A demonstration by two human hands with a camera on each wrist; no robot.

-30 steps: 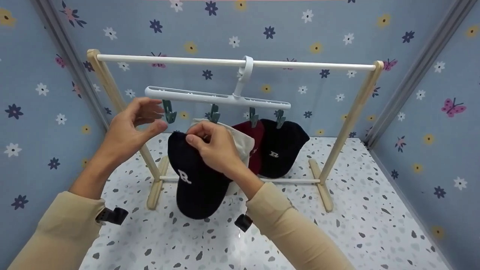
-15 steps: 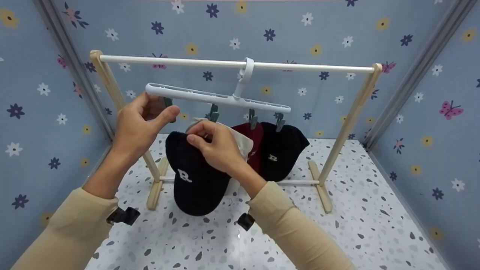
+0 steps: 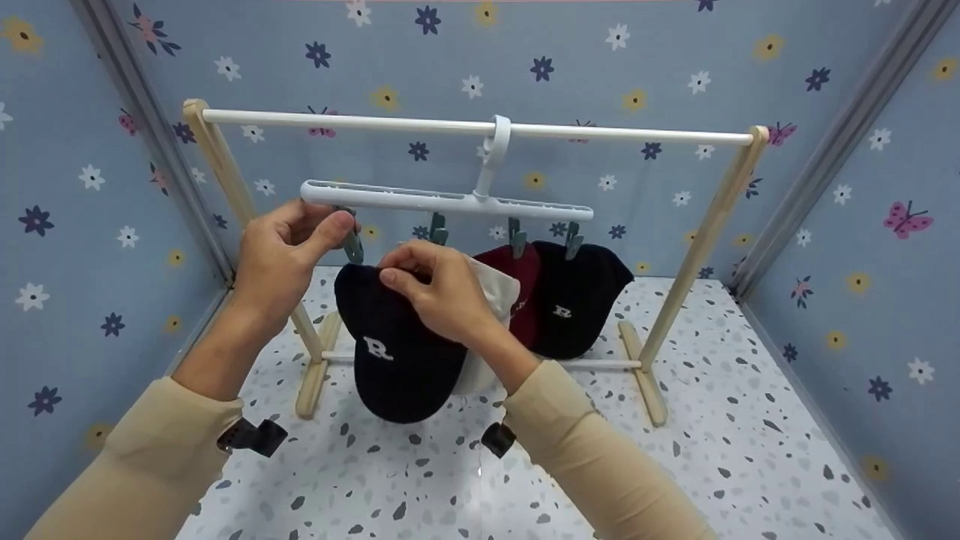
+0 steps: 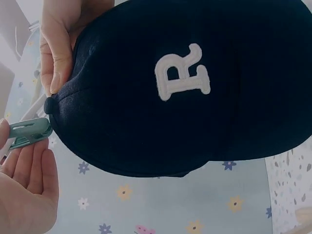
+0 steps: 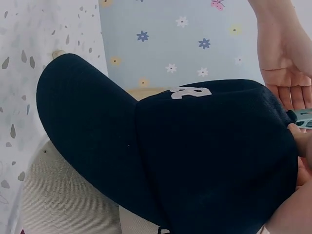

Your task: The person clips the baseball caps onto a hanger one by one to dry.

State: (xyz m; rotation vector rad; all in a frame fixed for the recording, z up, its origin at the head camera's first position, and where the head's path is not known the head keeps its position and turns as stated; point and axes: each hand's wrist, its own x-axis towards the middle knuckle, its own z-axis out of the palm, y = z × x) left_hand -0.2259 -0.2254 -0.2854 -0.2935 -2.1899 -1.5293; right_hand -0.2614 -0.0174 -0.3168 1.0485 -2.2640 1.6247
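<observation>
My right hand pinches the crown of a dark baseball cap by its top, and the cap hangs with its brim down. A white letter R marks its front. With thumb and fingers, my left hand pinches a green clip under the left end of a white hanger. In the left wrist view the mouth of the clip meets the cap's edge beside the top button; whether the cloth lies inside it I cannot tell.
A cream cap, a maroon cap and another black cap hang from further green clips to the right. The hanger hooks over a white rod on a wooden-legged rack. Flowered walls surround the speckled floor.
My left hand has moved right and taken hold of the end clip. The hanger has shifted slightly right, its left end lower. The right hand still holds the dark cap, now close under the clip.
</observation>
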